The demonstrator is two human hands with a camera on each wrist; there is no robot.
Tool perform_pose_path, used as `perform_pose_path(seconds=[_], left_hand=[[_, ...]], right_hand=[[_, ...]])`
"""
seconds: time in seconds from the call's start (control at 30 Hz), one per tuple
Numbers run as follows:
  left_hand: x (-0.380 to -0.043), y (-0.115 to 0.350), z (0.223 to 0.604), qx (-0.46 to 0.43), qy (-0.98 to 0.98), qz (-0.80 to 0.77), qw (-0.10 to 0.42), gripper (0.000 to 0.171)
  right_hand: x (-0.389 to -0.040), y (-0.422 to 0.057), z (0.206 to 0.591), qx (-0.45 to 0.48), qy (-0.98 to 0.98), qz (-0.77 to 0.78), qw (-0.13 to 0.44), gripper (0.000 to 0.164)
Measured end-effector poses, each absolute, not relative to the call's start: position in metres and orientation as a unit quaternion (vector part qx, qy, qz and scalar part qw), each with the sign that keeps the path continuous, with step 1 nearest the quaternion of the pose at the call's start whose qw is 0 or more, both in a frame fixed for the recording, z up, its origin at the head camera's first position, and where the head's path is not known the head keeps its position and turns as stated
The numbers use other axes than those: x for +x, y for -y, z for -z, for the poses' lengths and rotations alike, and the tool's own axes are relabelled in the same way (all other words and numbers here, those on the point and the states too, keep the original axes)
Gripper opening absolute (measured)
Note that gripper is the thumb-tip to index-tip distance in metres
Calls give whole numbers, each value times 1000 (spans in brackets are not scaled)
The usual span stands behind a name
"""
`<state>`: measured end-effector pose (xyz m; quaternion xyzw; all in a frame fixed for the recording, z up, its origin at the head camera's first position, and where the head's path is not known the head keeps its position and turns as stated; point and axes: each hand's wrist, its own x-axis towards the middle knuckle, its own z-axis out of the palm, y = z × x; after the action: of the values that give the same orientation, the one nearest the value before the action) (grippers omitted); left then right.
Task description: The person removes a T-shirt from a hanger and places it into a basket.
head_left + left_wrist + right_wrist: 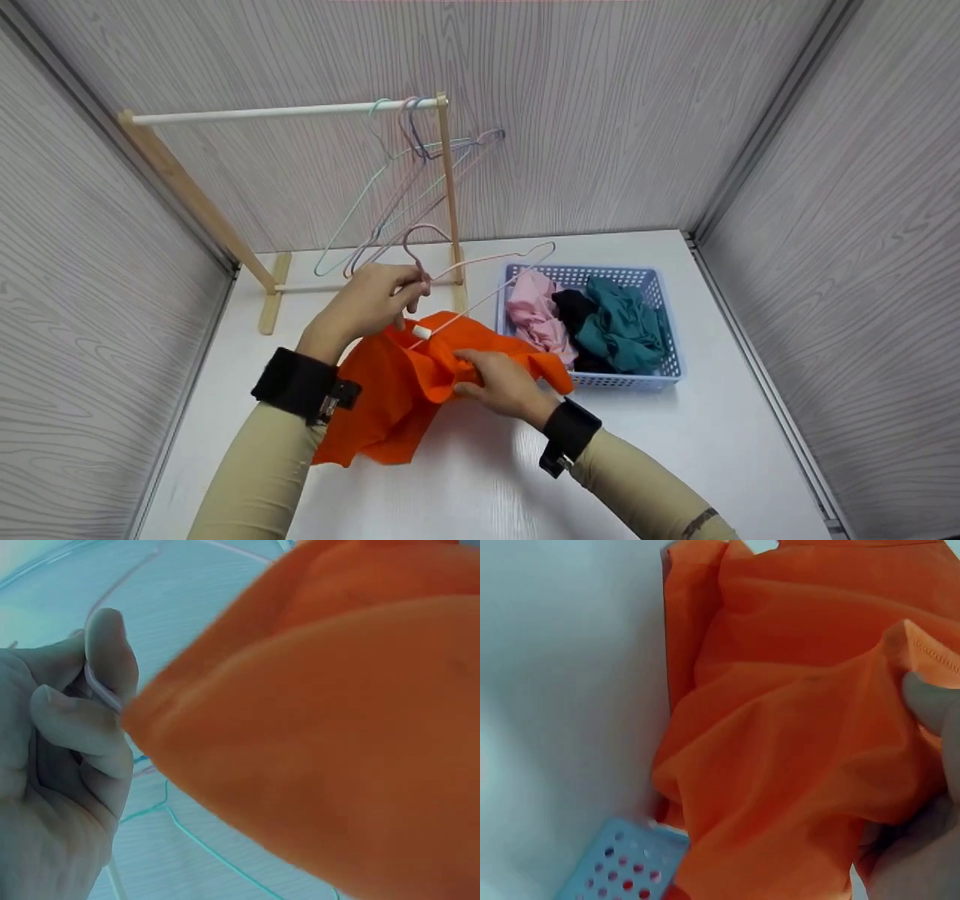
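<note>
Below its hook, a pink wire hanger (pixel 487 261) is pinched by my left hand (pixel 379 300). One side of the hanger sticks out to the right, bare, while the other side runs into an orange garment (pixel 382 405). My right hand (pixel 499 382) grips a bunched edge of that garment, thumb and fingers closing on the cloth (pixel 810 742). A small white tag (pixel 421 331) shows at the garment's upper edge, between the hands. In the left wrist view, the orange cloth (pixel 315 727) hangs beside the fingers and covers part of the hanger.
A wooden rack with a white rail (pixel 285 112) stands at the back left, several wire hangers (pixel 367 195) hanging at its right end. Right of the hands sits a blue perforated basket (pixel 671 330) holding pink (pixel 536 307), black (pixel 574 306) and teal (pixel 619 330) cloth.
</note>
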<state>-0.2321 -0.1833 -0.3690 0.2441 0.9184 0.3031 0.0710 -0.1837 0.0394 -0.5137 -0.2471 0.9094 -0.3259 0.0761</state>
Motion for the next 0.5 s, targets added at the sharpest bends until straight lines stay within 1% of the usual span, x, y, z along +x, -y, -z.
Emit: perform_pose_path(seconds=[0.1, 0.17, 0.33, 0.5], left_hand=[[-236, 177, 371, 242, -916, -310, 80, 21], [-239, 174, 374, 237, -913, -320, 86, 22], [-244, 165, 376, 227, -909, -341, 77, 23], [-248, 162, 375, 224, -910, -342, 70, 24]], right_hand=[[-181, -28, 519, -274, -909, 309, 64, 32], [-178, -21, 521, -296, -904, 302, 57, 24], [-171, -7, 524, -343, -893, 288, 47, 19], [-165, -2, 530, -402, -874, 266, 67, 17]])
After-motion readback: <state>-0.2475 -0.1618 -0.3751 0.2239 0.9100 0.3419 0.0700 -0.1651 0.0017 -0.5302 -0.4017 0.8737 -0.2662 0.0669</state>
